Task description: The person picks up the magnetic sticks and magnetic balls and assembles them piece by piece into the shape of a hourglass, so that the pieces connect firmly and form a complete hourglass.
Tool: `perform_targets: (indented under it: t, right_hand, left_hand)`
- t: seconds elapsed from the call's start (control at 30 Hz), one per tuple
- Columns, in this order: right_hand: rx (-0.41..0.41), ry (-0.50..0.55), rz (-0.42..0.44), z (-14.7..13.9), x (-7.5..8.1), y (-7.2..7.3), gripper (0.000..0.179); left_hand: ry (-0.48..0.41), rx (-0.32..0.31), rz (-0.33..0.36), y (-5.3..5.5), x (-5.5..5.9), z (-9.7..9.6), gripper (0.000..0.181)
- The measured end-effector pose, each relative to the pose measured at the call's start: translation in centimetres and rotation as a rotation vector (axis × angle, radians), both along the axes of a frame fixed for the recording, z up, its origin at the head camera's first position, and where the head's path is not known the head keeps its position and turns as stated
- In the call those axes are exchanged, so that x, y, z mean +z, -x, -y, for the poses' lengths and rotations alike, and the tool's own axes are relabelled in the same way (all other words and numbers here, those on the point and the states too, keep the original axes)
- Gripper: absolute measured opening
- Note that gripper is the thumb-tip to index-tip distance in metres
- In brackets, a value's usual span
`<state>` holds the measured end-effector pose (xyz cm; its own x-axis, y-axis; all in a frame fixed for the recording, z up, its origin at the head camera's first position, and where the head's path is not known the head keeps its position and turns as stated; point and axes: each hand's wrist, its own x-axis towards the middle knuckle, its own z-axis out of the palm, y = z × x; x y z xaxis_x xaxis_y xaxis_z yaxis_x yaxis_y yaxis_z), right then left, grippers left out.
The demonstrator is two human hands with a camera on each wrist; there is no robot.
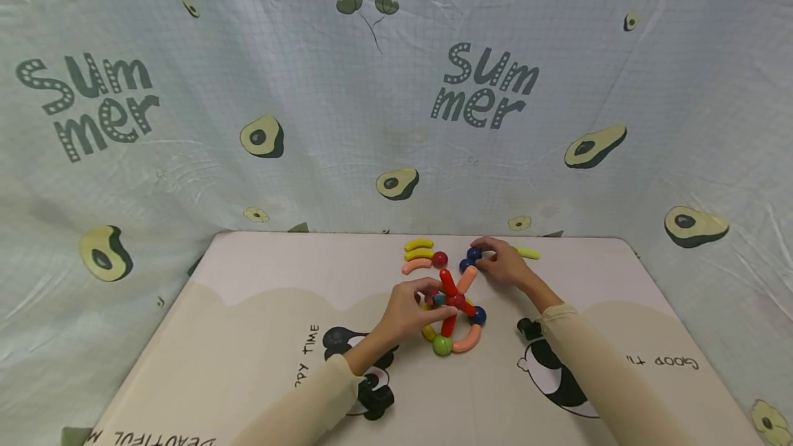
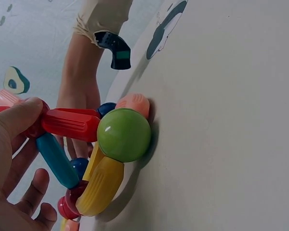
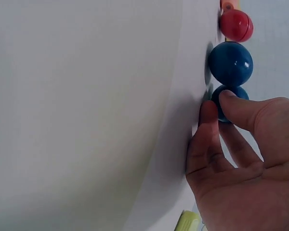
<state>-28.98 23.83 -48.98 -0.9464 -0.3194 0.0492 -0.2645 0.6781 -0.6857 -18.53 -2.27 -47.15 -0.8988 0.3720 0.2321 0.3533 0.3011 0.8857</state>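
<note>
My left hand (image 1: 405,312) holds a magnetic stick-and-ball build at its red hub ball (image 1: 456,301), thumb resting on the ball. From the hub spread red rods (image 2: 70,124), a teal rod (image 2: 57,159) and a pink rod (image 1: 467,279). Below them, a ring joins a green ball (image 2: 124,134), yellow curved pieces (image 2: 102,185), a pink curved piece (image 1: 467,341) and a blue ball (image 1: 478,316). Farther back, my right hand (image 1: 504,263) pinches another blue ball (image 3: 230,103) between thumb and fingers. A second loose blue ball (image 3: 230,63) sits against it.
Left of the blue balls lie a red ball (image 1: 440,259), yellow curved pieces (image 1: 419,253) and a pink curved piece (image 1: 416,266). A yellow-green rod (image 1: 529,253) lies behind the right hand. The printed table (image 1: 248,343) ends at a hanging cloth (image 1: 334,191).
</note>
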Motion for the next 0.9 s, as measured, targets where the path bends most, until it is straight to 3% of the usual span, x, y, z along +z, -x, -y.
perform_targets:
  t: [0.3,0.57,0.9]
  right_hand:
    - [-0.049,0.080,0.037,-1.5,0.7,-1.4,0.041]
    - [-0.050,0.112,-0.053,-2.1,3.6,-3.7,0.044]
    - [-0.001,0.293,-0.035,-1.3,6.8,-7.1,0.046]
  left_hand:
    - [0.008,-0.001,0.011,-0.4,-0.3,0.0,0.031]
    - [0.005,0.004,0.001,-0.2,-0.1,-0.1,0.031]
    - [0.008,-0.001,0.002,0.0,0.1,-0.1,0.030]
